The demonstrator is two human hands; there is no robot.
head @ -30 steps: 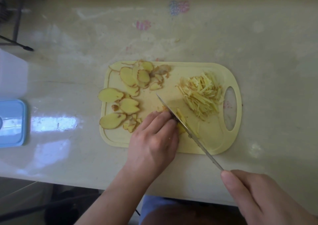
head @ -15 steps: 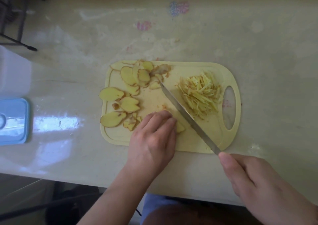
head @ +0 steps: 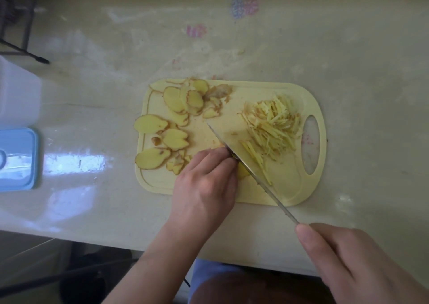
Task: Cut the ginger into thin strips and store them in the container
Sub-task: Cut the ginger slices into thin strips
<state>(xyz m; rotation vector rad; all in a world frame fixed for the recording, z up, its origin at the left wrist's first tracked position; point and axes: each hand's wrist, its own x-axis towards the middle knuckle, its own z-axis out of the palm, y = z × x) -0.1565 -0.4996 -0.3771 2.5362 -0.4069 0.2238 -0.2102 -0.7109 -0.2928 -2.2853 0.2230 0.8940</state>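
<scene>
A pale yellow cutting board (head: 290,192) lies on the counter. Several ginger slices (head: 173,99) are spread over its left half, and a pile of thin ginger strips (head: 275,123) lies on its right half. My left hand (head: 206,182) sits at the board's front middle, fingertips curled down on a small stack of ginger slices (head: 242,172) that is mostly hidden. My right hand (head: 362,262) grips the knife handle at the lower right. The knife (head: 234,138) blade runs diagonally across the board, right against my left fingertips. A few fresh strips (head: 256,158) lie beside the blade.
A blue container lid (head: 17,158) lies at the counter's left edge, and a white box (head: 16,92) stands behind it. A dark wire rack (head: 16,17) is at the far left corner. The counter's front edge runs just below my hands.
The knife swung forward over the slices half a second ago and has come back down against my left fingertips. More cut strips now lie beside the blade. My left hand has barely shifted.
</scene>
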